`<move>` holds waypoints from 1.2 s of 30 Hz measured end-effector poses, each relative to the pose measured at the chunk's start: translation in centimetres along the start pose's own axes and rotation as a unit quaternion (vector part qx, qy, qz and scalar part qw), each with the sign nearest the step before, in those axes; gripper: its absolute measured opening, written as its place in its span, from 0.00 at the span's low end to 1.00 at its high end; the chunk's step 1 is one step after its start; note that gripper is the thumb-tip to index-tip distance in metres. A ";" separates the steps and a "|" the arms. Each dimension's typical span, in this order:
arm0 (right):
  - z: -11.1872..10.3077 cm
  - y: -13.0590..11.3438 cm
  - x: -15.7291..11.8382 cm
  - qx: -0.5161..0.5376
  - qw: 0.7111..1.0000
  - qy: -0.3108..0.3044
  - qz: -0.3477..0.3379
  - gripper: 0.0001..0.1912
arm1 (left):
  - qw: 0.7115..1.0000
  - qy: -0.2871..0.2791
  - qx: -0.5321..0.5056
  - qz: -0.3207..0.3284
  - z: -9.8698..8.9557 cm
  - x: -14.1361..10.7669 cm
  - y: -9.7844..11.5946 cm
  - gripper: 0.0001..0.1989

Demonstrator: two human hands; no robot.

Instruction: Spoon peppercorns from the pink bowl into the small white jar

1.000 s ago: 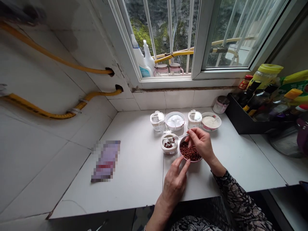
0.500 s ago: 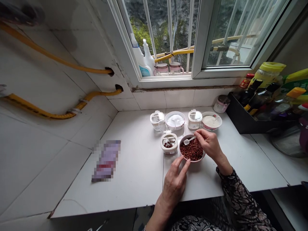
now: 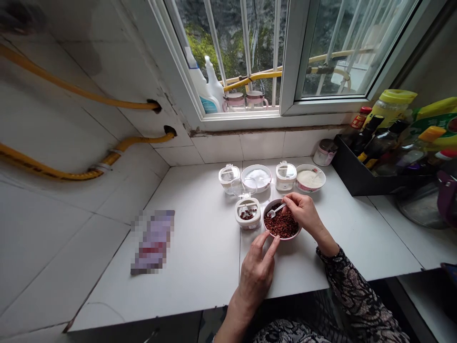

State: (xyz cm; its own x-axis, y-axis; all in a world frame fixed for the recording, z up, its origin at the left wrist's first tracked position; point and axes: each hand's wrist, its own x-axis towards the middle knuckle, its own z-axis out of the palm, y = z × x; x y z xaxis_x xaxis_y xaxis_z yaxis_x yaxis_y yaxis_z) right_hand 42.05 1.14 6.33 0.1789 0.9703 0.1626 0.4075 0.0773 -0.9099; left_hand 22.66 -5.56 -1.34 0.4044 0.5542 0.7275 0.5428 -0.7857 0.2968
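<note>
A small white spoon [image 3: 273, 212] is pinched in my right hand [image 3: 303, 212], its scoop over a bowl [image 3: 267, 231] of reddish-brown peppercorn-like grains [image 3: 283, 225]. The fingertips of my left hand [image 3: 257, 267] rest against the near rim of that bowl, fingers apart. Just left of the bowl stands a small clear jar [image 3: 247, 214] with its lid raised and some of the same grains inside. Behind are a lidded jar [image 3: 229, 176], a bowl of white powder [image 3: 257, 177], a second lidded jar [image 3: 285, 176] and a bowl of pale grains [image 3: 310, 178].
A black box [image 3: 371, 181] of sauce bottles stands at the right, with a dark-lidded jar [image 3: 324, 152] beside it. A blurred purple packet [image 3: 153, 243] lies on the left of the white counter [image 3: 200, 267]. Spray bottles [image 3: 214, 85] stand on the window sill.
My right hand has moved the spoon slightly left over the bowl, and its scoop now sits lower among the grains. The whole view has shifted a little.
</note>
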 end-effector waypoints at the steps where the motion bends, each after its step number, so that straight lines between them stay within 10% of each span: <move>1: -0.1 0.0 0.1 0.016 1.000 -0.002 0.011 0.12 | 1.000 0.000 -0.001 0.000 0.0 0.0 0.0 0.34; 36: -0.3 0.2 0.2 0.031 0.999 0.025 0.015 0.13 | 1.000 -0.001 -0.004 -0.001 -0.1 0.1 0.1 0.33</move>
State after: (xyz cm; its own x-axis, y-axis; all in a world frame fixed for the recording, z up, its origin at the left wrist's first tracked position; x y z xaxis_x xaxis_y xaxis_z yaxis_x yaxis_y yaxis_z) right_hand 42.48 1.29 6.32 0.2350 0.9600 0.1520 0.3455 0.0637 -0.9363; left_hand 22.68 -5.58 -1.17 0.4045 0.5562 0.7259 0.5377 -0.7867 0.3032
